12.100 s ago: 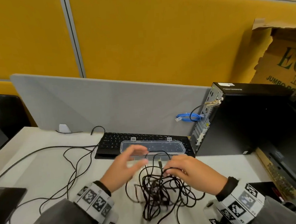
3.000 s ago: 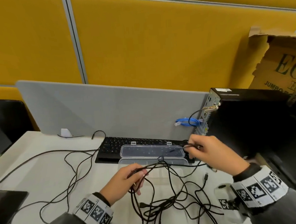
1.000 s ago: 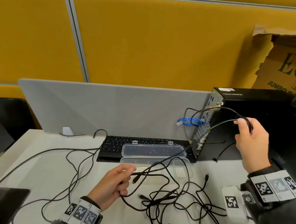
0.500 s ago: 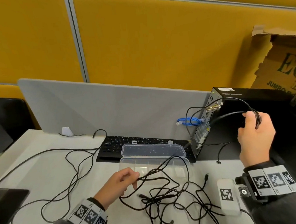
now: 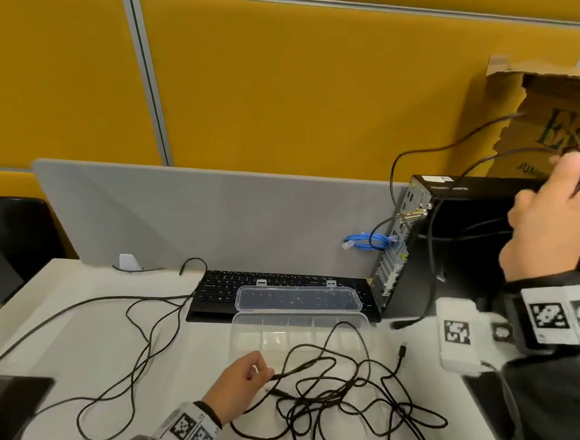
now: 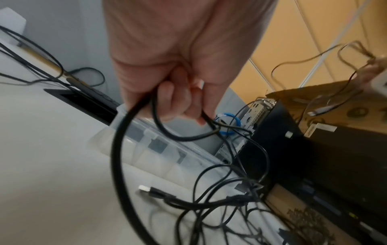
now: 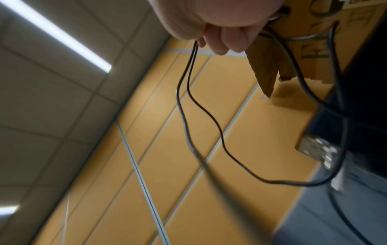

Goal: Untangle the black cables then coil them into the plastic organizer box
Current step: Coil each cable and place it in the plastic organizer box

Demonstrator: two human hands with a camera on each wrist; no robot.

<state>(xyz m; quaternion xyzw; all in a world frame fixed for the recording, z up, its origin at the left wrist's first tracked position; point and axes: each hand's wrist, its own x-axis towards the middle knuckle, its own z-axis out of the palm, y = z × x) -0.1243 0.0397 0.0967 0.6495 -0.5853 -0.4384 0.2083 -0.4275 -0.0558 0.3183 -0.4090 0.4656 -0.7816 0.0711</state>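
A tangle of black cables (image 5: 331,392) lies on the white table in front of the clear plastic organizer box (image 5: 249,339). The box stands open, its lid leaning back on the keyboard. My left hand (image 5: 258,371) stays low beside the tangle, fingers curled round one black cable (image 6: 117,149). A USB plug (image 6: 146,190) lies loose below it. My right hand (image 5: 562,200) is raised high at the right, over the computer tower. It grips a doubled loop of thin black cable (image 7: 188,99) that hangs free, with a plug (image 7: 314,149) dangling.
A black keyboard (image 5: 279,284) sits behind the box, a black computer tower (image 5: 472,241) with a blue cable (image 5: 365,242) at the right. A torn cardboard box (image 5: 549,115) stands behind it. More black cables (image 5: 135,333) snake across the left of the table. A grey divider (image 5: 213,218) closes the back.
My right hand has gone up and to the right, drawing a cable out of the tangle. The left hand stays low on the table holding its cable.
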